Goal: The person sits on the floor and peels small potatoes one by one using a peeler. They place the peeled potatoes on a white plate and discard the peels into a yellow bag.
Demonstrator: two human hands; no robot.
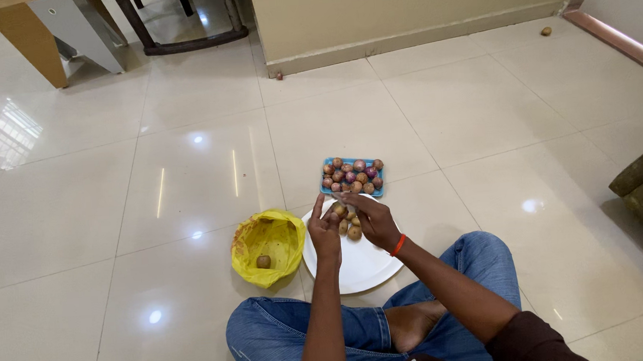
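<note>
Both hands, left hand (324, 228) and right hand (369, 218), pinch a small onion (339, 210) above the white plate (356, 267); it could slip towards the yellow bag (268, 243) at nine o'clock.

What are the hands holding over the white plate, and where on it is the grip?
The left hand pinches one small brown onion by its side; the right hand touches it. The exact grip is too small to tell.

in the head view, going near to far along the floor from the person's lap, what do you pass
jeans-clad knees → white plate → left hand and right hand over the plate → blue tray of small onions → cream wall base
</note>
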